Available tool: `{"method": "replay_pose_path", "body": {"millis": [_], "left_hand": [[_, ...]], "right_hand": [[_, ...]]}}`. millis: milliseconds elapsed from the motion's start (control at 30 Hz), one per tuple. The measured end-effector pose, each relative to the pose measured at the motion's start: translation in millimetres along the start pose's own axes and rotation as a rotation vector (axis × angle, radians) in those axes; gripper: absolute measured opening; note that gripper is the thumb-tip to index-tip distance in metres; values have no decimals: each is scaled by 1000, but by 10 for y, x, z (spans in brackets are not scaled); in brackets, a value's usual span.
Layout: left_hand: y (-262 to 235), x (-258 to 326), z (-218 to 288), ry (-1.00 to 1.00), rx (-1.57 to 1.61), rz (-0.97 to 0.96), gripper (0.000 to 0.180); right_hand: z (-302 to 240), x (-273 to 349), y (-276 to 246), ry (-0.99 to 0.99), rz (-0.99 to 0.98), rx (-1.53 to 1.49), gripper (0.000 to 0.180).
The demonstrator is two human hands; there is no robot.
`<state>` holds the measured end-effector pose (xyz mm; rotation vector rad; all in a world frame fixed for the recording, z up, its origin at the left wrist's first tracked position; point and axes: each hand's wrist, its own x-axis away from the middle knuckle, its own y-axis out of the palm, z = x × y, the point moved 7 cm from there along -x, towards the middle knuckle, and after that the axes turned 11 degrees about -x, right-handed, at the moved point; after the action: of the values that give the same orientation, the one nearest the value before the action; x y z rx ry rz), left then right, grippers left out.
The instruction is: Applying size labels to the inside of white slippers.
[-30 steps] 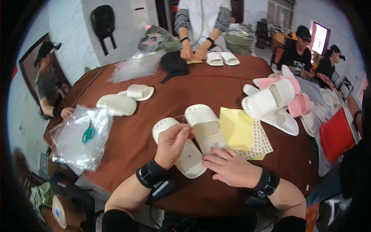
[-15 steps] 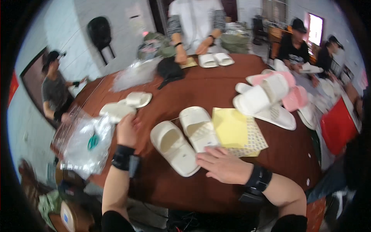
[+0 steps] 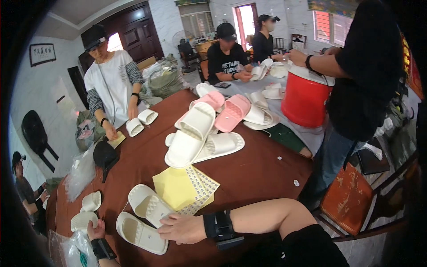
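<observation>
A pair of white slippers point(image 3: 140, 233) lies side by side on the brown-covered table, toes pointing away from me. My right hand point(image 3: 182, 228) rests over their heel ends, fingers spread and laid flat, gripping nothing. At the left, my left hand point(image 3: 96, 229) is beside another white slipper point(image 3: 84, 221), its fingers loosely curled and apart; whether they touch the sole's edge is hard to see. One more white slipper point(image 3: 91, 201) lies just beyond. Yellow sticker sheets point(image 3: 175, 187), some with rows of small printed labels, lie past the right-hand pair.
White slippers point(image 3: 191, 133) and pink slippers point(image 3: 233, 113) are piled farther out. A black cap point(image 3: 106, 158) and clear plastic bags point(image 3: 81, 175) lie leftward. Co-workers handle slippers across the table; another person stands at right by a red bucket point(image 3: 307, 99) and a wooden chair point(image 3: 347, 198).
My view has swung to the right and up, so the table items appear farther left. My right hand stays on the slipper heels. My left hand remains near the left slipper.
</observation>
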<state>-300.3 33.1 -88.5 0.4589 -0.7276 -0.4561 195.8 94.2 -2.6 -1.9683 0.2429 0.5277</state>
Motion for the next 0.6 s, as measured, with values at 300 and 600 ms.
{"method": "replay_pose_path", "body": {"millis": [300, 600], "left_hand": [[-176, -312, 325, 156, -183, -12, 33], [165, -68, 677, 481, -453, -278, 22]], "right_hand": [[0, -49, 59, -42, 49, 1, 40], [33, -35, 82, -17, 30, 8, 42]]}}
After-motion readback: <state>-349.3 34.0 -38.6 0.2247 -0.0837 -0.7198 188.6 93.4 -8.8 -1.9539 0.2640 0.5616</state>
